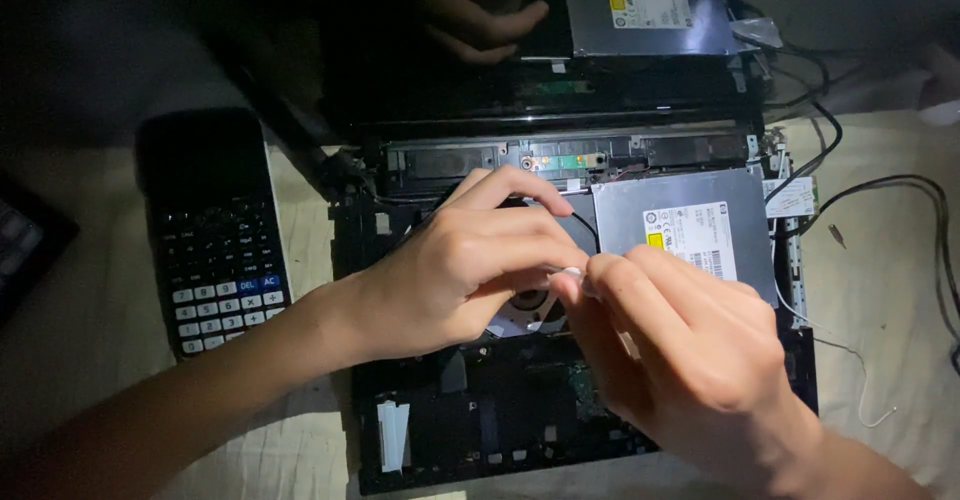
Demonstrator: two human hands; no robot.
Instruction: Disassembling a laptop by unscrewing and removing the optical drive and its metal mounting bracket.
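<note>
- The left hand [455,265] is hovering over the middle of the opened laptop base [480,410], fingers curled, with thumb and forefinger pinching a small white piece [568,274].
- The right hand [690,360] is meeting the left hand from the near right, fingertips closing on the same white piece; both hands are touching at that point.
- The white piece is sitting just above the fan [528,305], which is partly hidden under the hands; what the piece is cannot be told.
- The laptop base is lying at the centre of the cloth-covered desk [880,290], its cover off and its inner boards exposed.
- A grey drive [685,230] with a white label is resting in the right part of the base, just beside the right hand's fingers.
- A second grey drive [650,5] is lying toward the far edge of the desk, on the dark screen panel.
- Another person's hand [480,10] is resting at the far edge, touching the left side of that second drive, fingers curled.
- A black calculator [215,230] is lying near the left edge, well apart from both hands.
- Black cables [900,185] and a thin white wire [850,360] are trailing toward the right edge.
</note>
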